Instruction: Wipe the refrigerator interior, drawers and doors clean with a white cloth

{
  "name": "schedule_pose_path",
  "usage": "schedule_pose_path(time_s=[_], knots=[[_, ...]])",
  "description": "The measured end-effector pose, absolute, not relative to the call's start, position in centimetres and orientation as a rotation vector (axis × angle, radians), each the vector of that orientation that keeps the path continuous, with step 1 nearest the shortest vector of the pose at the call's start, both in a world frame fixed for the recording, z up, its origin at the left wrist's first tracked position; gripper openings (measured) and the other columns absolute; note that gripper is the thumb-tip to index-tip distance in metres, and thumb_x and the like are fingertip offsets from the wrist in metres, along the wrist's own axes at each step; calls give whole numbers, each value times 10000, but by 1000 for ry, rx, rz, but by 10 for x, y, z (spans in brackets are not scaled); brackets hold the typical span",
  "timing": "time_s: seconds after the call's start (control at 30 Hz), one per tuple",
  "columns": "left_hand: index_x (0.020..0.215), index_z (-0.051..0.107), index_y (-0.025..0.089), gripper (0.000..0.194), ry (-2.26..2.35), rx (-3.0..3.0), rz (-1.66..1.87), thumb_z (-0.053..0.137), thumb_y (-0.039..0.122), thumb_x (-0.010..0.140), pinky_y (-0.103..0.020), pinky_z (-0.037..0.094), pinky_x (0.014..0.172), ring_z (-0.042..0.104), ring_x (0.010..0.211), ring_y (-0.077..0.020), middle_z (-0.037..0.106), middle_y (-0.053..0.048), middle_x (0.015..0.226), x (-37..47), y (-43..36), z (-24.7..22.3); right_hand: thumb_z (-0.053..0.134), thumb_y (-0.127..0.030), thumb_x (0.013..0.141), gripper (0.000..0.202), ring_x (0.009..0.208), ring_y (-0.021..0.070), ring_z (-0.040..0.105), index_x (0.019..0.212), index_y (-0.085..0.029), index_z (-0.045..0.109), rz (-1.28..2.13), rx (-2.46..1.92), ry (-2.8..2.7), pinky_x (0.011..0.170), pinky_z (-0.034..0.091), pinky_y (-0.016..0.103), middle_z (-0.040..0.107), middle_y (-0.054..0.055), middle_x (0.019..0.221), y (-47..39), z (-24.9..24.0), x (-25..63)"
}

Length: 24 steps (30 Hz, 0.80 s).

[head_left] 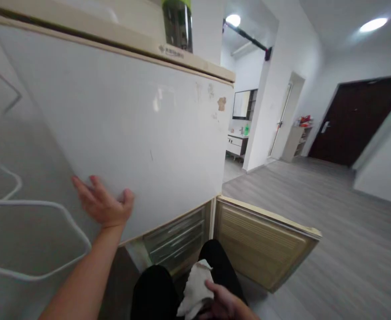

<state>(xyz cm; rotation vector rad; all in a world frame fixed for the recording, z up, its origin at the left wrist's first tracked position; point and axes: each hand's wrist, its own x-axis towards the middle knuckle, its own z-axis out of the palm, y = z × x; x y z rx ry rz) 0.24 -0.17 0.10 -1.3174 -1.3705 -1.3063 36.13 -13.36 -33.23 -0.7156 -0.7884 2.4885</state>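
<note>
"While the right hand (222, 298) clasped the pale cloth (196, 284) near the lap (153, 291), where was the left hand (106, 206)?"

"Fingers apart, at the left edge of the white panel (142, 133). At right, the lower door (262, 240) already stood open; what was left, I couldn't tell."

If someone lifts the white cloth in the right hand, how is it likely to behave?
The white cloth will probably be floppy, since it lies in loose, crumpled folds. It is likely light for its size, as its edges look thin. It seems unlikely to roll, because its shape is uneven where the right hand grips it.
</note>
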Motion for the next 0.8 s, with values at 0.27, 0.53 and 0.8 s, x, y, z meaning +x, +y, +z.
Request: schedule_pose_path(time_s=[0.27,0.53,0.8], knots=[[1548,161,-7,995,-1438,-1323,-1277,629,474,814,-609,240,1174,129,1519,-417,112,-348,1606,7,-5,3,564,-648,821,755,1142,283,645,1366,-126,542,2381,-746,-779,941,501,417,643,167,1308,-148,-322,374],[1555,154,12,974,-1488,-1321,-1304,617,478,836,-629,245,1160,138,1509,-440,103,-344,1609,13,-6,5,445,-684,870,690,994,238,686,1222,-118,625,2449,-758,-707,982,467,381,705,155,1119,-157,-319,373],[1553,196,27,1000,-1429,-1325,-1334,653,484,789,-667,259,1144,171,1494,-472,121,-337,1610,5,-4,4,487,-523,928,489,985,239,693,1055,-100,695,2413,-813,-563,977,456,352,731,135,968,-131,-334,355]])
